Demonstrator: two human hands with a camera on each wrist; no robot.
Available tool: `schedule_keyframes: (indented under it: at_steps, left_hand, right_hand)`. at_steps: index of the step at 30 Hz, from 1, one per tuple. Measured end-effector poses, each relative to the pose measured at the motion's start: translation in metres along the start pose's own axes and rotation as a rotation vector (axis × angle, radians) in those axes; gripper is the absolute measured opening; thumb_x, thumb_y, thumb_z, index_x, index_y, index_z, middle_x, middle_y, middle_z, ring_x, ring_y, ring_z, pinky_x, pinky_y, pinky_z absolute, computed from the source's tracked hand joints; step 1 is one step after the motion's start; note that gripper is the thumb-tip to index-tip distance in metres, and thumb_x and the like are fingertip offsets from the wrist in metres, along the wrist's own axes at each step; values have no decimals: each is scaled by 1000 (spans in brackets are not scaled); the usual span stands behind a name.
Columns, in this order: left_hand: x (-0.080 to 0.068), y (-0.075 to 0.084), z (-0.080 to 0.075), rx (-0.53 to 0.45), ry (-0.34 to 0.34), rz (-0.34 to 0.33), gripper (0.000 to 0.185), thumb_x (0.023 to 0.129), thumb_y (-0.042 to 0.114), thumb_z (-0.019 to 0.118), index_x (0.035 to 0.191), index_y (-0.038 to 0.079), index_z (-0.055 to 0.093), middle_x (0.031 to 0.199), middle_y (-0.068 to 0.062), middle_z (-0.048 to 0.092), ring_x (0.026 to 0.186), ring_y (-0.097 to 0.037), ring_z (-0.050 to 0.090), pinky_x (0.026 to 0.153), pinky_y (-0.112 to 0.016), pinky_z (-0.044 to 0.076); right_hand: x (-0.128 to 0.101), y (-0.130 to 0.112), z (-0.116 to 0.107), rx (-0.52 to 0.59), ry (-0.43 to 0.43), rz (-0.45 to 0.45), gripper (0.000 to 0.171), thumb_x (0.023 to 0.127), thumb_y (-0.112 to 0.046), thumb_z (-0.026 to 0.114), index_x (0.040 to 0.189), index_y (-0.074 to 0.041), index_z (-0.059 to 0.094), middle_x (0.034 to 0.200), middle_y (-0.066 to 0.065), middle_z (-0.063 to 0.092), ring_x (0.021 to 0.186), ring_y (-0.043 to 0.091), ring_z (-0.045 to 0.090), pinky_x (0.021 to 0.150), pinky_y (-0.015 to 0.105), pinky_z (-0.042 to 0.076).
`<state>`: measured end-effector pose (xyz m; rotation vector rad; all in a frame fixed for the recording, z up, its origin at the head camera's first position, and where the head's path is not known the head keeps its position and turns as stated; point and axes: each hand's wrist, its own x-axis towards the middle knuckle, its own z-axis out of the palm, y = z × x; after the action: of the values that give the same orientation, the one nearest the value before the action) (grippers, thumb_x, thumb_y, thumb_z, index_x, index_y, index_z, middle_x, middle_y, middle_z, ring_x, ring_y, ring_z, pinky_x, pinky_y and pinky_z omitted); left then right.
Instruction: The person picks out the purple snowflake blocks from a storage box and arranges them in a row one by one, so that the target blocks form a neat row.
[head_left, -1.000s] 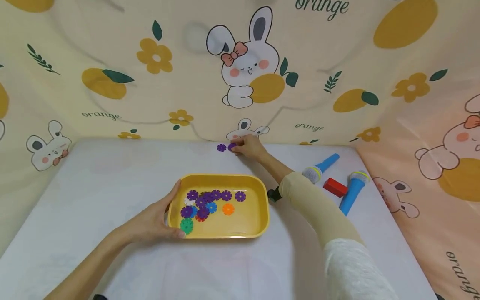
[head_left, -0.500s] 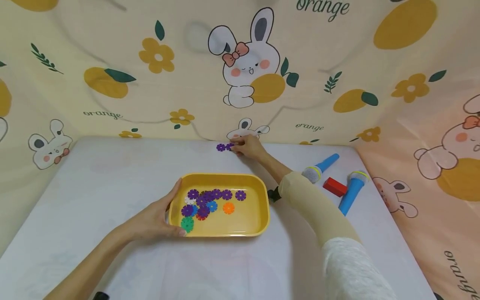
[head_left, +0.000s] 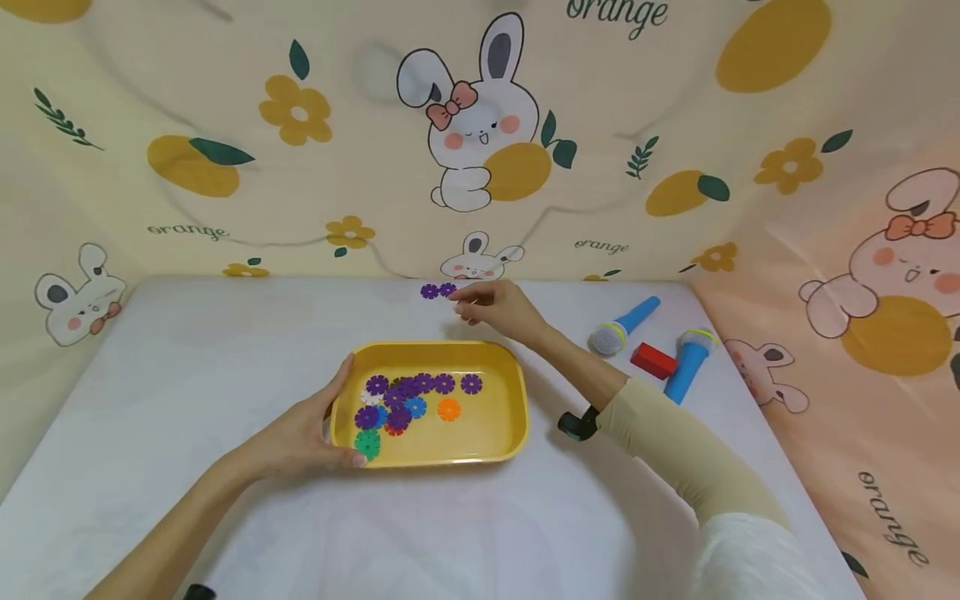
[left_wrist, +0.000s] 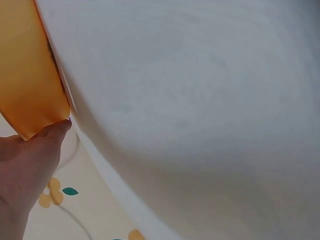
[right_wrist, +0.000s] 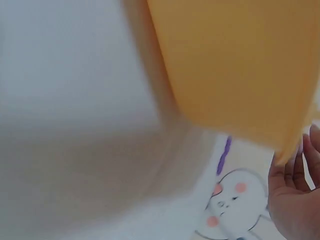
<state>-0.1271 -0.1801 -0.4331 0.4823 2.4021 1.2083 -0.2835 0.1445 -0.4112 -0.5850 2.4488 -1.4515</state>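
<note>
Yellow tray [head_left: 504, 433] holding mixed flower discs [head_left: 408, 400], two purple discs [head_left: 437, 291] beyond

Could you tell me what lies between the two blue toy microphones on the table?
A red block lies between the two blue toy microphones; the head view shows this.

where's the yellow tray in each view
Head: yellow tray sits centre on the white table, left hand holding its left rim.
Left wrist: its orange-yellow wall fills the upper left, above the thumb.
Right wrist: blurred, it fills the upper right.
Shared landmark: the white table.
</note>
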Motion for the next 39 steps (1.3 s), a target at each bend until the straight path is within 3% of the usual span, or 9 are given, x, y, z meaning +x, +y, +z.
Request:
schedule_keyframes:
  at_steps: [3, 9, 13, 19, 26, 31, 39]
  left_hand:
    - [0, -1, 0, -11, 0, 9, 132, 72, 39, 89, 160, 20, -8, 164, -22, 10, 146, -48, 17, 114, -63, 23]
    - [1, -4, 2, -8, 8, 6, 133, 71, 39, 89, 160, 20, -9, 163, -23, 12, 145, -49, 19, 113, -63, 24]
    - [3, -5, 3, -7, 4, 6, 134, 71, 40, 89, 160, 20, -9, 164, -23, 11, 146, -49, 18, 114, -62, 23]
    - [4, -3, 2, 4, 4, 35, 133, 72, 41, 89, 160, 17, -8, 163, -24, 13, 145, -49, 20, 113, -63, 24]
    - [4, -1, 3, 21, 7, 49, 132, 72, 41, 89, 160, 14, -6, 162, -25, 12, 145, -49, 19, 113, -63, 24]
    - [2, -1, 3, 28, 13, 39, 132, 72, 41, 89, 160, 16, -7, 162, -25, 12, 145, -50, 17, 113, -64, 24]
    - [1, -2, 2, 36, 9, 33, 133, 72, 42, 88, 160, 17, -7, 163, -25, 12, 145, -50, 18, 112, -63, 26]
  right_hand:
    - [-20, -10, 4, 14, -8, 7, 21, 94, -17, 69, 113, -9, 75, 96, 10, 73, 85, 32, 68, 81, 46, 60]
    - [-58, -19, 20, -8, -33, 34, 23, 95, -18, 69, 114, -7, 74, 106, 6, 74, 94, 16, 68, 87, 32, 58]
    - [-72, -23, 33, -27, -39, 84, 25, 93, -15, 71, 116, -5, 73, 113, 9, 73, 102, 17, 68, 92, 30, 55]
    - [-79, -28, 50, -102, -13, 186, 28, 89, -9, 73, 117, -7, 74, 119, 7, 71, 111, 25, 65, 92, 34, 56]
    - [-81, -23, 65, -265, -9, 214, 34, 86, 1, 73, 119, -6, 72, 119, 9, 69, 112, 26, 60, 98, 39, 51]
    - [-79, -23, 73, -378, -27, 199, 34, 85, 1, 72, 118, -8, 74, 115, 8, 68, 110, 24, 59, 99, 37, 50]
    - [-81, -22, 81, -470, -19, 149, 29, 84, 3, 72, 111, -7, 75, 107, 6, 69, 101, 19, 58, 92, 32, 51]
